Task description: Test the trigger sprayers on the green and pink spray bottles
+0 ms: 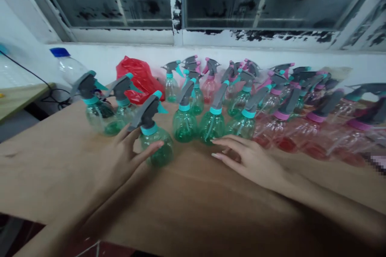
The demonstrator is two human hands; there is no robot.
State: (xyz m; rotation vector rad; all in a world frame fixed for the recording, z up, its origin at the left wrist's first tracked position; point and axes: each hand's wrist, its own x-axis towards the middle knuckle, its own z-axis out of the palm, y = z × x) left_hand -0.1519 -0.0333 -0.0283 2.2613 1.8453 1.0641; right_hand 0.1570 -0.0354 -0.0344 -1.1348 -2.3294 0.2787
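My left hand (126, 154) is wrapped round a green spray bottle (159, 148) with a grey head and turquoise collar. The thumb lies across its front and the fingers pass behind it; the bottle tilts slightly. My right hand (244, 154) holds nothing, its fingers loosely bent and apart. Its fingertips are near the base of another green spray bottle (212, 126), and whether they touch it I cannot tell. Beside that one stand a green spray bottle (184, 124) to the left and a green spray bottle (241, 124) partly behind my right hand.
Pink spray bottles (282, 132) line the right side, with several more behind. Two green spray bottles (93, 112) stand at the left, near a red plastic bag (135, 74). A clear blue-capped bottle (68, 64) is behind them. The wooden table (181, 196) meets a windowed wall.
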